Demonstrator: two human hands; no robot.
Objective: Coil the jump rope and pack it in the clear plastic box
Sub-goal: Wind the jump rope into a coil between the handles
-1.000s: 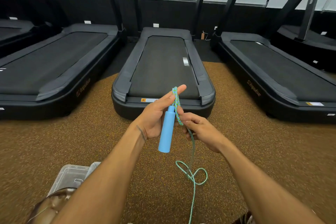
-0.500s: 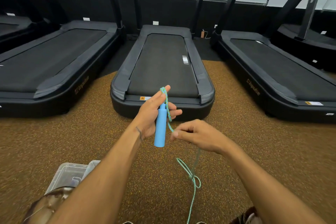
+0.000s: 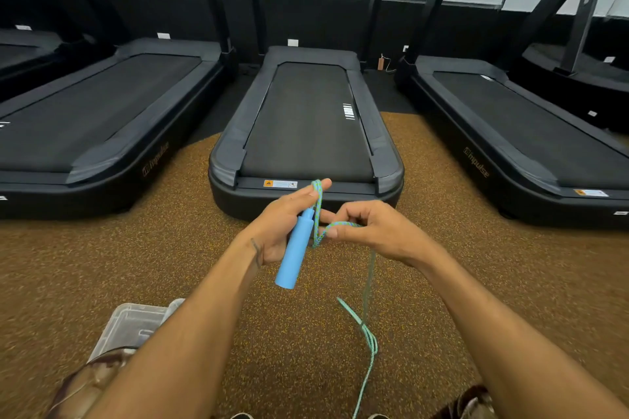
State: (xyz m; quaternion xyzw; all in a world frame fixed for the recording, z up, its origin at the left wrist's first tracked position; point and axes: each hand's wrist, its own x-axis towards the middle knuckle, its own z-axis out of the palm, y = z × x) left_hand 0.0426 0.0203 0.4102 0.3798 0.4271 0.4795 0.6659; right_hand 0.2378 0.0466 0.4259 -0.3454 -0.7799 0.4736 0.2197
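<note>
My left hand [image 3: 282, 224] holds the blue jump rope handle [image 3: 295, 250], which hangs tilted down, with the green-blue rope looped over its thumb tip. My right hand [image 3: 377, 231] pinches the rope [image 3: 335, 225] just right of the handle, drawing a fresh loop across. The rest of the rope [image 3: 369, 343] hangs blurred from my right hand and trails over the brown speckled floor toward me. The clear plastic box [image 3: 132, 326] sits on the floor at lower left, partly hidden behind my left forearm.
Three black treadmills [image 3: 306, 126] stand side by side ahead, the middle one's rear edge just beyond my hands. Brown speckled rubber floor [image 3: 102, 265] spreads all around. My knees show at the bottom edge.
My right hand has risen back up level with the left, bringing a new length of rope across to the handle. The slack on the floor has drawn straighter.
</note>
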